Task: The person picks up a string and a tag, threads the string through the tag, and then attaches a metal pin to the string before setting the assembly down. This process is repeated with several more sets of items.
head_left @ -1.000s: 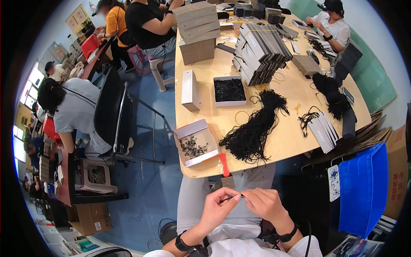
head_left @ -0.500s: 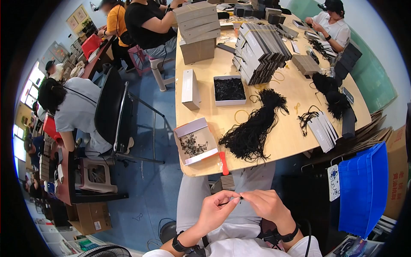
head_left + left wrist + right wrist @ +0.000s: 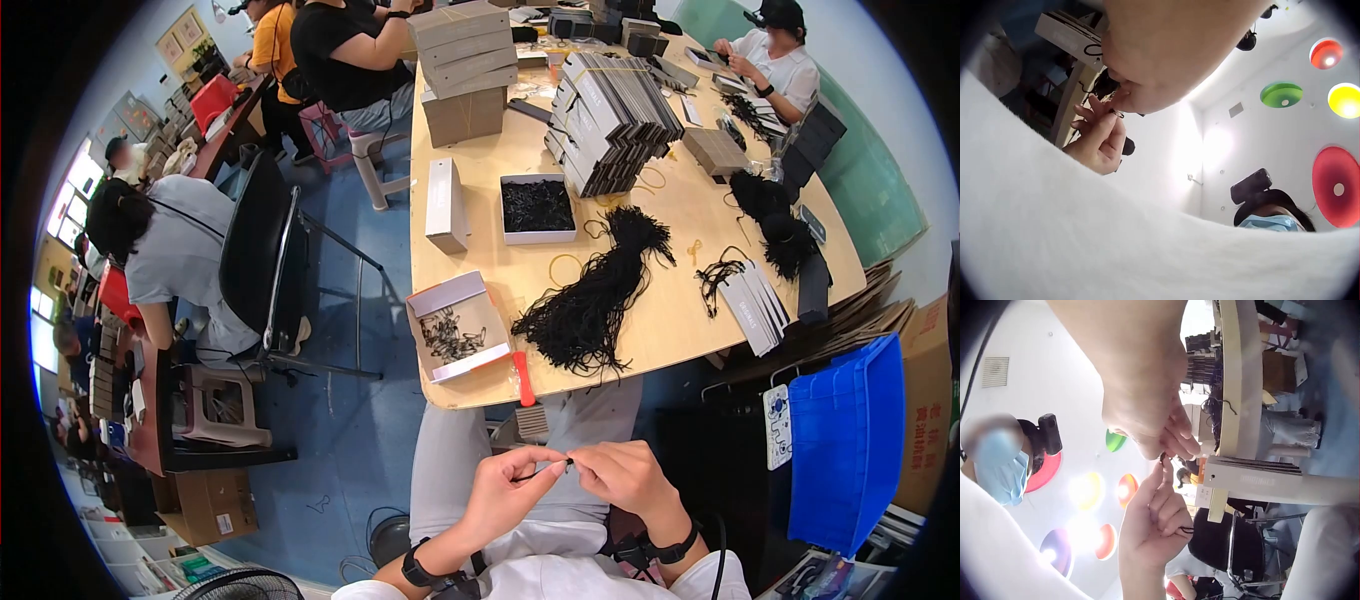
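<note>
Over the lap in the head view, the left hand (image 3: 508,492) pinches a thin black cord (image 3: 524,478) between thumb and forefinger. Facing it, the right hand (image 3: 628,482) pinches the cord's small dark end, and the fingertips of both hands nearly meet. In the right wrist view a loop of black cord (image 3: 1187,530) comes out of the left hand's curled fingers (image 3: 1161,515). The left wrist view shows a small dark loop (image 3: 1117,114) at the fingertips. What the dark end is exactly, I cannot tell.
On the table (image 3: 480,400) lie a box of metal pins (image 3: 480,362), a red tool (image 3: 523,380), a bundle of black cords (image 3: 590,300), a box of black pieces (image 3: 537,208), grey tags (image 3: 752,310) and stacked tags (image 3: 605,125). A blue bin (image 3: 845,450) stands right.
The left thumb and forefinger have closed up toward the right hand's fingertips, and a small dark bit now shows between the hands. Both hands keep their pinch; the objects on the table have not moved.
</note>
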### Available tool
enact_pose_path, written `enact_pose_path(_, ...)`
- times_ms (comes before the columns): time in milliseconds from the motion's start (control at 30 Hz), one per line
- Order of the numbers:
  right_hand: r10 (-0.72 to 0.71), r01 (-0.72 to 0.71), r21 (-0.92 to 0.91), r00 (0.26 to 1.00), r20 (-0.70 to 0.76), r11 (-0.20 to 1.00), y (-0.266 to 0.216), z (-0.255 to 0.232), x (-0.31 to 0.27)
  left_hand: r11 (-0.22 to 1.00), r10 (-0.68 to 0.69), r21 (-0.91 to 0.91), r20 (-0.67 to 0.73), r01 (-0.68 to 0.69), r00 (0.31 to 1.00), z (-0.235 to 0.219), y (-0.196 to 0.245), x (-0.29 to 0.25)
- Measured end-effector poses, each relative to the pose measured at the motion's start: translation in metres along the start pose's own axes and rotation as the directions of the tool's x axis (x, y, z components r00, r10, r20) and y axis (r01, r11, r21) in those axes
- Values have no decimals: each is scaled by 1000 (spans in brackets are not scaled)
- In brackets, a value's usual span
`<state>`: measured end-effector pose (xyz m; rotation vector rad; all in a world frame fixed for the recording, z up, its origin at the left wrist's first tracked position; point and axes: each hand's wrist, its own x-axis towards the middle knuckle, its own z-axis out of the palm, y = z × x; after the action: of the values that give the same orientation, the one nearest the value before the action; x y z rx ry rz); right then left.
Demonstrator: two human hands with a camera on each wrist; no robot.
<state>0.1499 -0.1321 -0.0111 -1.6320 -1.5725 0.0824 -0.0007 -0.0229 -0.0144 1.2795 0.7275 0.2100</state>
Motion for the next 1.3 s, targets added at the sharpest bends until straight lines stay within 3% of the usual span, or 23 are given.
enact_pose_path(200,-59,56,-82,998,-29,995,-2,3,-1,1000,14,-27,-10,-14,1000,0,-3,-2)
enact_pose_path(333,-23,25,12,994,-106,1000,3,12,-7,999,-1,-38,17,1,1000,-3,-4,-1)
enact_pose_path(400,-5,11,48,992,-125,999,3,13,-8,986,-70,-146,65,79,995,-5,-3,-1)
enact_pose_path(600,-28,31,11,985,-172,999,-2,15,-8,970,-107,-202,136,133,985,-8,1,-1)
enact_pose_path(667,140,-120,177,985,-105,977,-2,16,-13,954,-119,-254,170,160,978,-10,-3,1)
enact_pose_path(700,140,-120,177,985,-105,977,-2,17,-15,934,-127,-304,205,187,970,-11,-3,1)
enact_pose_path(767,276,-237,337,958,-73,911,-5,19,-22,910,-152,-350,223,225,963,-9,0,-4)
enact_pose_path(900,308,-267,369,950,-55,890,-6,19,-24,849,-207,-425,280,314,938,-10,3,-4)
enact_pose_path(1000,306,-274,376,952,-25,885,-10,12,-19,883,-168,-398,224,248,960,-7,6,-5)
enact_pose_path(1067,381,-373,410,922,65,832,-13,7,-17,902,-156,-369,203,223,967,-7,-3,-3)
enact_pose_path(1300,268,-257,375,963,24,891,-5,3,-7,939,-96,-310,177,148,980,-7,1,1)
